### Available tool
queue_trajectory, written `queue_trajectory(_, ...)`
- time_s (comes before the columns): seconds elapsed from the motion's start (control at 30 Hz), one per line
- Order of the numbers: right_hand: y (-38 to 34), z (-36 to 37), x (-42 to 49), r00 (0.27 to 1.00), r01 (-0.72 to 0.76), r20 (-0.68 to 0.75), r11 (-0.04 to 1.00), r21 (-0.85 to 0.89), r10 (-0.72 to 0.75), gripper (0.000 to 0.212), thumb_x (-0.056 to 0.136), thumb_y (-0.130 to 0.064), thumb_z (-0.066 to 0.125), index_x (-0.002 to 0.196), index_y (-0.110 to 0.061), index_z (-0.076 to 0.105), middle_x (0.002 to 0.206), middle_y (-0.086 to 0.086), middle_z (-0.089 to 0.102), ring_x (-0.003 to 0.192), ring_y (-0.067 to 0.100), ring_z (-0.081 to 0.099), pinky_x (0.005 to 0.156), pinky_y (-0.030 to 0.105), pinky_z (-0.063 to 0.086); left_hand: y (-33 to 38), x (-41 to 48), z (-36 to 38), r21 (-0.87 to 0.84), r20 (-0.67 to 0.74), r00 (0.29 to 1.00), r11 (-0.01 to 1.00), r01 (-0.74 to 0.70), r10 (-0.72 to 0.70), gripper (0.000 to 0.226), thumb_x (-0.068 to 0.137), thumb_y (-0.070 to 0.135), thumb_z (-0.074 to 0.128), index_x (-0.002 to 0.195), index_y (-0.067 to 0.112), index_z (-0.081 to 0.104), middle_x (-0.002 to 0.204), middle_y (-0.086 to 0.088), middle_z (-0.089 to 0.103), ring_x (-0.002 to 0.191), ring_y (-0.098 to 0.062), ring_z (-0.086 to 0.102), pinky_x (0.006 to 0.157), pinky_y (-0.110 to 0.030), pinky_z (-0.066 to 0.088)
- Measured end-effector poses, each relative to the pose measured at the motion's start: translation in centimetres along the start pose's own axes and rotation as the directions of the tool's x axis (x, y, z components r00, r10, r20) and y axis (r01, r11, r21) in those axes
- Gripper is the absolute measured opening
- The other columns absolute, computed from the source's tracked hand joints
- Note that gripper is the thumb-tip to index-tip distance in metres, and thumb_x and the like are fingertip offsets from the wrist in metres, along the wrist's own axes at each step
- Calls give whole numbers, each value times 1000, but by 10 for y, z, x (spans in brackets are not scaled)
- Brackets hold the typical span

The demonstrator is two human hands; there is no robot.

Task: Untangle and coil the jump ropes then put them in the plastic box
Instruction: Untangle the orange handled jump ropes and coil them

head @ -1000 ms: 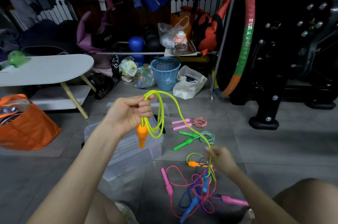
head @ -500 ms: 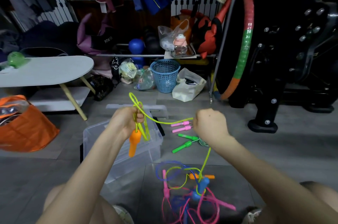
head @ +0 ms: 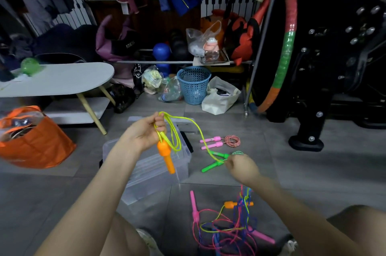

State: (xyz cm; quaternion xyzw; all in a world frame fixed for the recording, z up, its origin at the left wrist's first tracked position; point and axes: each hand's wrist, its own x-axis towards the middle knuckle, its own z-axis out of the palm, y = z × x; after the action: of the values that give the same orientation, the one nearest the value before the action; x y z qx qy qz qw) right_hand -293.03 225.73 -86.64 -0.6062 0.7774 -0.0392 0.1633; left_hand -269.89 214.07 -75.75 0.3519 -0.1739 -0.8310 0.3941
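— What do we have in hand?
— Our left hand [head: 144, 132] clenches loops of the yellow rope [head: 175, 136] above the plastic box [head: 150, 174], with the orange handle [head: 166, 156] dangling under the fist.
— And the right?
— Our right hand [head: 242, 167] pinches the same rope lower down. The strand drops to the tangle [head: 229, 228] on the floor.

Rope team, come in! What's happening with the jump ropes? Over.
Left hand grips yellow rope coils, orange handle dangling. Right hand pinches the same rope. Its far end snarled in the pink-blue tangle.
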Motion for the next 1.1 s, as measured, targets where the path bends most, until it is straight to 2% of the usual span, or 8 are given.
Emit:
queue_trajectory(0.1, -29, -4, -17, 958, 284, 35, 931, -229, -284, 30, 97, -23, 36, 100, -7, 62, 107, 16, 64, 103, 34, 58, 77, 36, 43, -6, 6, 3, 39, -5, 997, 996, -77, 77, 29, 99, 7, 26, 79, 5, 47, 46, 2, 49, 36, -6, 46, 36, -12, 34)
queue_trajectory(0.2, -53, -19, -34, 893, 449, 103, 846, -287, -439, 33, 99, -25, 33, 102, -6, 60, 107, 18, 64, 101, 36, 57, 74, 38, 39, -11, 10, 2, 73, -42, 987, 986, -149, 152, 28, 98, 1, 28, 79, 4, 48, 61, -2, 51, 40, -9, 54, 40, -14, 41)
queue_trajectory(0.43, -85, -62, -49, 762, 637, 185, 770, -45, -620, 26, 98, -26, 40, 97, -8, 59, 97, 15, 64, 92, 31, 55, 70, 33, 33, -32, 3, 0, 428, -46, 949, 864, -265, 313, 24, 98, -5, 31, 81, 1, 47, 67, -11, 56, 45, -14, 64, 50, -19, 54)
queue_trajectory(0.53, -87, -77, -46, 726, 629, 224, 759, 167, -651, 23, 96, -28, 45, 93, -12, 62, 89, 8, 64, 80, 19, 54, 68, 29, 36, -37, 0, -2, 531, -14, 943, 802, -276, 333, 19, 98, -4, 31, 86, 0, 46, 78, -16, 55, 50, -13, 66, 54, -20, 55)
queue_trajectory(0.63, -85, -90, -41, 740, 638, 95, 740, 214, -666, 23, 93, -32, 53, 84, -12, 60, 73, 7, 57, 69, 18, 49, 63, 31, 34, -39, -2, 0, 556, 10, 942, 781, -284, 336, 16, 98, -4, 31, 93, -4, 46, 78, -16, 55, 50, -12, 66, 54, -19, 54)
queue_trajectory(0.83, -77, -83, -25, 923, 366, -181, 920, 141, -340, 29, 95, -21, 42, 120, -11, 32, 99, 20, 65, 91, 38, 61, 73, 40, 47, -31, 0, 4, 252, -63, 941, 918, -306, 331, 23, 97, -6, 31, 81, -1, 47, 68, -14, 59, 48, -17, 66, 50, -22, 55)
queue_trajectory(0.97, -63, -83, -23, 964, 78, -246, 991, -111, -103, 35, 87, -8, 48, 121, -7, 37, 106, 18, 62, 98, 38, 59, 67, 35, 39, -20, 3, 1, 105, -65, 942, 941, -322, 330, 25, 98, -2, 32, 80, 1, 48, 66, -8, 57, 48, -14, 63, 49, -18, 51)
queue_trajectory(1.1, -55, -77, -26, 968, 198, -58, 888, -414, -243, 30, 92, -11, 41, 119, -13, 53, 117, 12, 60, 108, 30, 58, 81, 31, 44, -12, 7, -2, 127, -54, 939, 935, -332, 340, 24, 99, 0, 31, 81, 2, 46, 79, -9, 50, 47, -11, 63, 51, -17, 52)
